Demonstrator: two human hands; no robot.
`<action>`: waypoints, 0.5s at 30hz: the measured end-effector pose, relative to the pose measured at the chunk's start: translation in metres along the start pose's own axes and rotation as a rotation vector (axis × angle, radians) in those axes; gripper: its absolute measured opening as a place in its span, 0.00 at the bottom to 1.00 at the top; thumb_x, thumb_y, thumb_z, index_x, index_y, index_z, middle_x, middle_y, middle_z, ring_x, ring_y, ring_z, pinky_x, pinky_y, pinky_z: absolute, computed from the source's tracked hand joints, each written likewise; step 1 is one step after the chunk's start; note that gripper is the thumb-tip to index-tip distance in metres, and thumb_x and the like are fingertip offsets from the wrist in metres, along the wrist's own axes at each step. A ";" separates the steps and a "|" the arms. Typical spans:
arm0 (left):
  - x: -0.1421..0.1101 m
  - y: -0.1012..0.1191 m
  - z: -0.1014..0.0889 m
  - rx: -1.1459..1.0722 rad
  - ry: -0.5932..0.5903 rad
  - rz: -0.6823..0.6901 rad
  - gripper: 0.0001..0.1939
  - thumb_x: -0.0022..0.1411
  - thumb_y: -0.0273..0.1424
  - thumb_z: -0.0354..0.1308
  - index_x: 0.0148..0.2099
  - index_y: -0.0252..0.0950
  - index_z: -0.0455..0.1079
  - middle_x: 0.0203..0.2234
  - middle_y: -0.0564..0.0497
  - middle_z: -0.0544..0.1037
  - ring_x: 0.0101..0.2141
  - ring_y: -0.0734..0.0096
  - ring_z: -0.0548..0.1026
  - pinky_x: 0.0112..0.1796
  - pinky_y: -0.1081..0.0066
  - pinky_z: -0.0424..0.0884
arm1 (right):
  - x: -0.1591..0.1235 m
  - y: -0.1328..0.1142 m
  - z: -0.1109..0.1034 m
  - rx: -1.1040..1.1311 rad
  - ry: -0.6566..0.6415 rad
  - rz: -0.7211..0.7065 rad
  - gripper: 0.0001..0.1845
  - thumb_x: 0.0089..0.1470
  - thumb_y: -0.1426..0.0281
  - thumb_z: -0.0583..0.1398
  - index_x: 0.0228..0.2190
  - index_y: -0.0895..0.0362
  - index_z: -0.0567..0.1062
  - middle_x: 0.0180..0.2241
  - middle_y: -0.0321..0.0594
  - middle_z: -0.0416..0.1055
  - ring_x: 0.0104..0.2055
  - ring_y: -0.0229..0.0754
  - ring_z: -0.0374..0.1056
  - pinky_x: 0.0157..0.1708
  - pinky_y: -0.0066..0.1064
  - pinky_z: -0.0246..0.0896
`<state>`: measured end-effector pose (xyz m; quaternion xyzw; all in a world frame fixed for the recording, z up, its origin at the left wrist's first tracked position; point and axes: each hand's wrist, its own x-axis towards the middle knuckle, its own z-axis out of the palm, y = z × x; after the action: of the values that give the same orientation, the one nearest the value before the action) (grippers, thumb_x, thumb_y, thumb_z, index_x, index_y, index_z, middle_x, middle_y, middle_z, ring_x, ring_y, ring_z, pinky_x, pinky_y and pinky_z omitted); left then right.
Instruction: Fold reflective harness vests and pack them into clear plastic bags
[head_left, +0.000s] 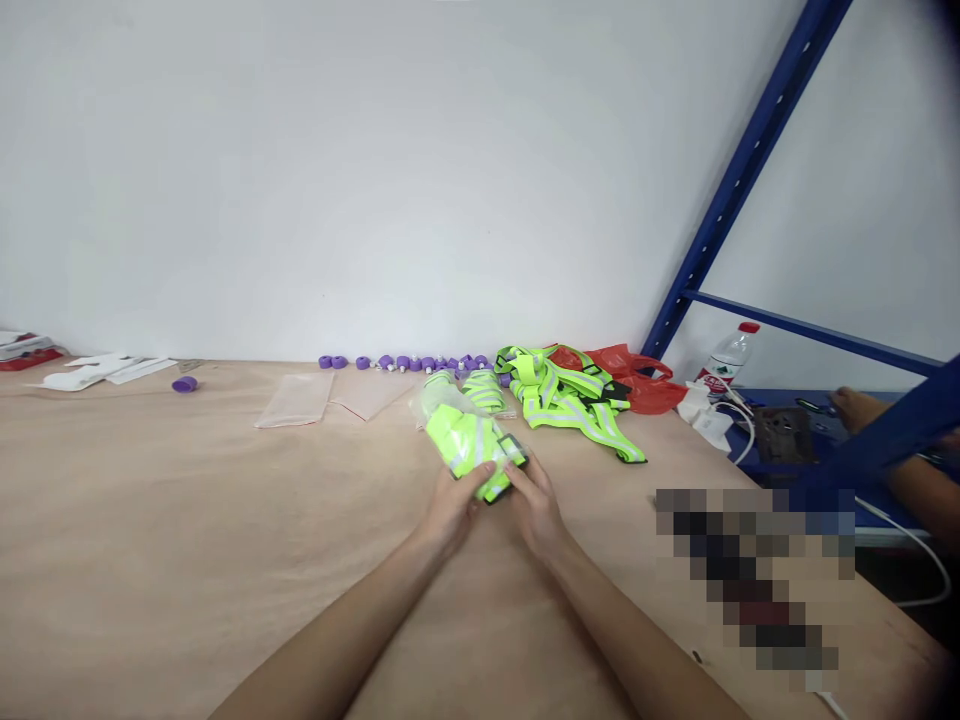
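Both of my hands hold a folded neon-yellow reflective strap (469,440) with silver stripes and black edging; a clear plastic bag seems to cover at least part of it. My left hand (456,502) grips its lower left side, thumb on top. At the lower right corner, my right hand (538,502) has its fingers closed on it. Just behind lie more bagged reflective straps (484,390). A loose heap of reflective straps (574,400) spreads to the right, partly over a red plastic bag (652,380).
Flat clear bags (296,398) lie left of centre. Several purple rolls (427,364) line the wall, and a purple cap-like piece (184,384) sits farther left. At right stand a blue metal frame (739,190) and a bottle (727,358). Another person's hand (859,408) is beyond.
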<state>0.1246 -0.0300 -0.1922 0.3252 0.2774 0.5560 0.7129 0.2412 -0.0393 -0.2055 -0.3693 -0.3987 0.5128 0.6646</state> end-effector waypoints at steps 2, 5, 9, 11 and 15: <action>0.004 0.015 -0.009 -0.020 -0.041 -0.046 0.30 0.42 0.34 0.77 0.48 0.32 0.75 0.45 0.42 0.81 0.43 0.58 0.80 0.44 0.67 0.75 | 0.000 -0.003 -0.001 -0.016 -0.155 -0.009 0.32 0.47 0.57 0.70 0.52 0.52 0.73 0.53 0.42 0.74 0.57 0.52 0.68 0.56 0.41 0.65; 0.005 0.026 -0.019 0.039 -0.134 -0.158 0.32 0.43 0.33 0.77 0.51 0.33 0.74 0.46 0.41 0.81 0.45 0.55 0.79 0.45 0.63 0.76 | 0.002 -0.005 -0.006 -0.134 -0.182 -0.070 0.36 0.44 0.60 0.73 0.55 0.51 0.72 0.55 0.43 0.73 0.56 0.52 0.69 0.55 0.41 0.67; -0.001 0.022 -0.022 0.173 -0.294 -0.269 0.29 0.46 0.35 0.77 0.49 0.32 0.75 0.44 0.40 0.81 0.44 0.51 0.80 0.46 0.56 0.76 | 0.002 -0.007 -0.007 -0.198 -0.069 -0.127 0.35 0.45 0.60 0.72 0.54 0.52 0.72 0.52 0.45 0.75 0.52 0.52 0.72 0.50 0.40 0.70; -0.003 0.019 -0.020 0.191 -0.321 -0.264 0.27 0.47 0.36 0.77 0.48 0.31 0.74 0.43 0.40 0.81 0.43 0.51 0.80 0.48 0.55 0.76 | 0.000 -0.007 -0.005 -0.210 -0.013 -0.141 0.33 0.47 0.60 0.71 0.53 0.53 0.73 0.49 0.45 0.76 0.49 0.51 0.73 0.48 0.40 0.72; 0.000 0.024 -0.021 0.184 -0.307 -0.255 0.28 0.46 0.35 0.77 0.49 0.32 0.74 0.43 0.40 0.81 0.44 0.52 0.80 0.48 0.56 0.77 | -0.001 -0.004 -0.005 -0.252 -0.007 -0.194 0.31 0.48 0.60 0.70 0.53 0.55 0.72 0.50 0.46 0.75 0.51 0.52 0.72 0.49 0.40 0.71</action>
<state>0.0942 -0.0230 -0.1872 0.4319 0.2543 0.3776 0.7786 0.2473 -0.0419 -0.2046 -0.4076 -0.4960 0.3934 0.6581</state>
